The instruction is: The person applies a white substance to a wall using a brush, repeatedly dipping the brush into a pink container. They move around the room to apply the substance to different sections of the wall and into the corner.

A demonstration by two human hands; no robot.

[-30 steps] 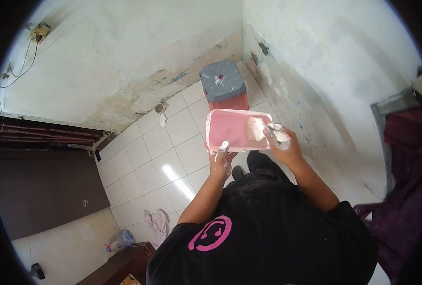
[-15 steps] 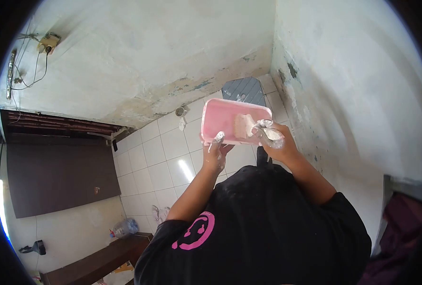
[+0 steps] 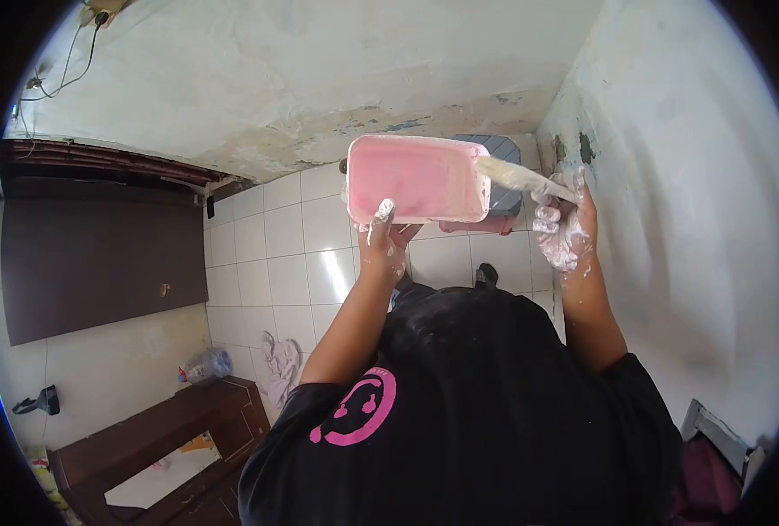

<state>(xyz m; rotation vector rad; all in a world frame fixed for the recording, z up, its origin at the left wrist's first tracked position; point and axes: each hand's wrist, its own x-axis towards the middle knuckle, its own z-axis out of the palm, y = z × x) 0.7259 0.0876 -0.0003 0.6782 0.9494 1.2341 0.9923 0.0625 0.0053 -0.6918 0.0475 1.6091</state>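
A pink rectangular tub point(image 3: 398, 180) with whitish smears inside is held up in front of me. My left hand point(image 3: 387, 245) grips its near edge, the white-smeared thumb over the rim and the fingers underneath. Off the tub's right end, my right hand point(image 3: 569, 232) is closed on the handle of a paintbrush point(image 3: 516, 176). The brush points left, its pale bristles overlapping the tub's right rim in this view. White paste coats my right palm and fingertips.
Under the tub stands a grey step stool point(image 3: 503, 197) on white floor tiles point(image 3: 293, 272). Walls with peeling paint rise ahead and to the right. A crumpled cloth point(image 3: 280, 364), a plastic bottle point(image 3: 207, 366) and a dark wooden cabinet point(image 3: 240, 412) are at the left.
The brush has come out of the tub to the right and turned side-on, with my right hand swinging outward. The tub has shifted slightly left and up in view.
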